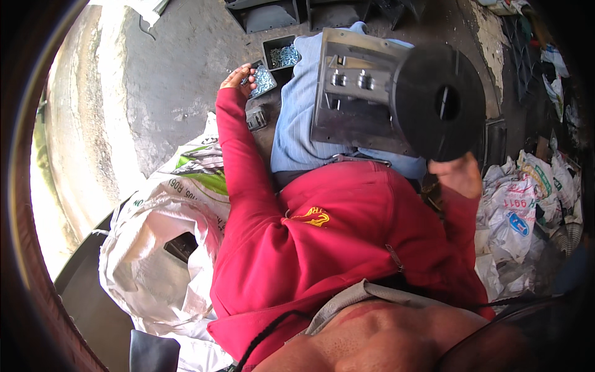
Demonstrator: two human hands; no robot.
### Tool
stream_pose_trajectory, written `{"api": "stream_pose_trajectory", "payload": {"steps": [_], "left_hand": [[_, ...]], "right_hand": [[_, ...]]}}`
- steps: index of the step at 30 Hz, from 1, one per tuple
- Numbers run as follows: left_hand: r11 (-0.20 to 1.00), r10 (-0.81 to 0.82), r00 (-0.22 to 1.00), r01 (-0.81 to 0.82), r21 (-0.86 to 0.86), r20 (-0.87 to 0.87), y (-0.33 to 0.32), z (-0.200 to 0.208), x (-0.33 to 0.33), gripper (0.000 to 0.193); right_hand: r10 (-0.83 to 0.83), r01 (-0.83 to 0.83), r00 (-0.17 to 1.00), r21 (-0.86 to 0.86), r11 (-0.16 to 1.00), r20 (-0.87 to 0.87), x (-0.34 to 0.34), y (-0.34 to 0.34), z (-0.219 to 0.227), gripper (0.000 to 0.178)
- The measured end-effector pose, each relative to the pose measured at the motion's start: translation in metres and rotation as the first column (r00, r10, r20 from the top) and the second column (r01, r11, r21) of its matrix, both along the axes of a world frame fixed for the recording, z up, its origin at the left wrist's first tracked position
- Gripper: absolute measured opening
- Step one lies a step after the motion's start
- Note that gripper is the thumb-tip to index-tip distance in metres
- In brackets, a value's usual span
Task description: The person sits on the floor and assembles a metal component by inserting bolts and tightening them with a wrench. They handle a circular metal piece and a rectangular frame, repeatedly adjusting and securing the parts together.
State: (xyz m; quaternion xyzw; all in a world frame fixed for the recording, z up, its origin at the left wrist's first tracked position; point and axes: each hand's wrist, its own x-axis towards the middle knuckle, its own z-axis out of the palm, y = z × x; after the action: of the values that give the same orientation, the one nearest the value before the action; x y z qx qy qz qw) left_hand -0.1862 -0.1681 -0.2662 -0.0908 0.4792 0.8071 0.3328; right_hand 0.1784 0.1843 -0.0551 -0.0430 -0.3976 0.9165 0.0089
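My left hand (pixel 239 80), its fingers curled together, is at the edge of a small black tray of screws (pixel 263 80); what its fingertips hold, if anything, is too small to make out. Across my lap lies a black rectangular panel (pixel 356 118) with two shiny metal cylinders (pixel 364 79) on it. A large black disc (pixel 424 93) with a slotted central hole covers the panel's right end; whether the two are joined I cannot tell. My right hand (pixel 459 177) grips the disc's near edge, fingers partly hidden beneath it.
A second black tray of screws (pixel 284 54) sits beyond the first. Next to my left arm are a small metal piece (pixel 255 118) and an open white sack (pixel 155 248). Black bins (pixel 266 15) stand ahead, and crumpled plastic bags (pixel 511 204) pile up on the right.
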Motion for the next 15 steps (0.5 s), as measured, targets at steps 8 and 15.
{"api": "stream_pose_trajectory", "payload": {"steps": [8,15], "left_hand": [[0.878,-0.455,0.885,0.428,-0.216,-0.095,0.037,0.212,0.135,0.018],[0.740,-0.672,0.315,0.245,-0.627,-0.670,0.117,0.222,0.221,0.013]], "right_hand": [[0.425,-0.213,0.892,-0.689,0.693,0.151,-0.081,-0.092,-0.039,0.054],[0.456,-0.125,0.862,-0.777,0.617,0.223,-0.076,-0.103,-0.031,0.051]]}}
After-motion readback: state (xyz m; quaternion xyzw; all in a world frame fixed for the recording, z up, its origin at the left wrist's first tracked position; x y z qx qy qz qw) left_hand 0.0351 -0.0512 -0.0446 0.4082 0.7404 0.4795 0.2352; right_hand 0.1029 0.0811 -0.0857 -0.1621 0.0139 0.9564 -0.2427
